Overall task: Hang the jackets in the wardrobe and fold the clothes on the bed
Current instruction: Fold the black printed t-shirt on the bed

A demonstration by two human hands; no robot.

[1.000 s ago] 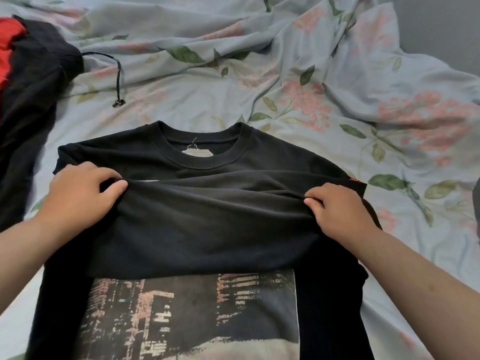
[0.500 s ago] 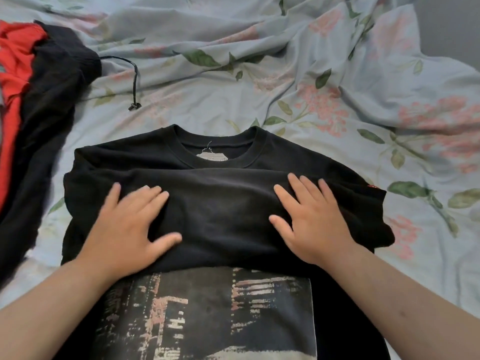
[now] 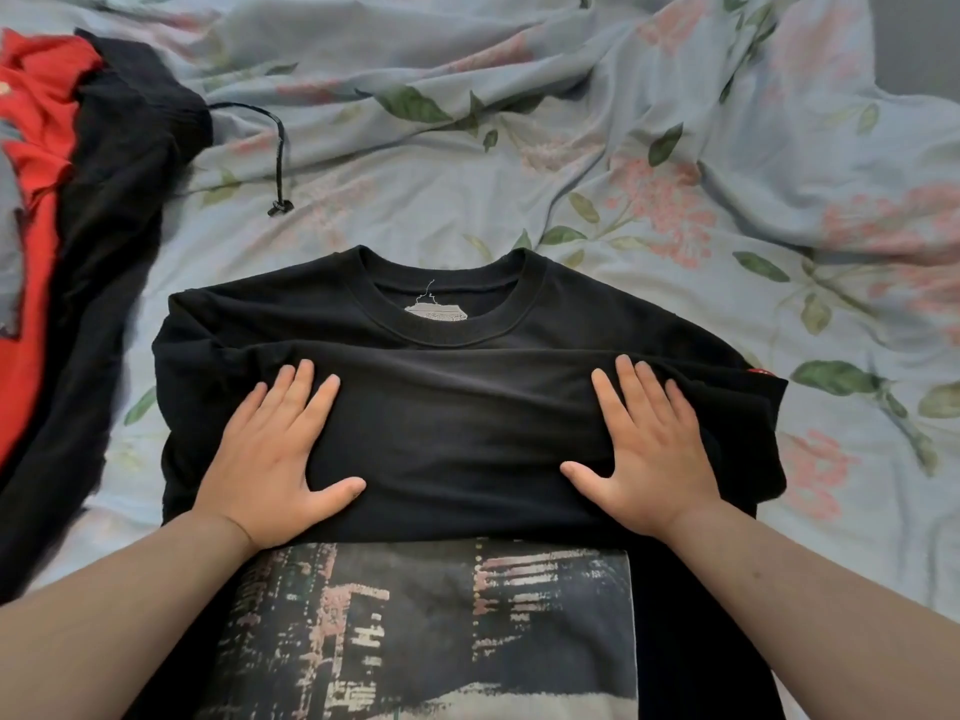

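Observation:
A black T-shirt (image 3: 457, 428) lies on the bed in front of me, collar pointing away, with its lower part folded up over the chest. A printed grey picture (image 3: 431, 631) on the shirt shows below the fold. My left hand (image 3: 275, 459) lies flat on the left side of the folded layer, fingers straight and spread. My right hand (image 3: 649, 449) presses flat on the right side in the same way. Neither hand grips the cloth.
A black garment with a drawstring (image 3: 119, 210) and a red garment (image 3: 31, 163) lie in a heap at the left. The rumpled floral sheet (image 3: 571, 163) covers the bed beyond and to the right of the shirt.
One second ago both hands pinched the folded edge of the shirt. They let go, flattened on the fold, and have since slid apart toward its sides.

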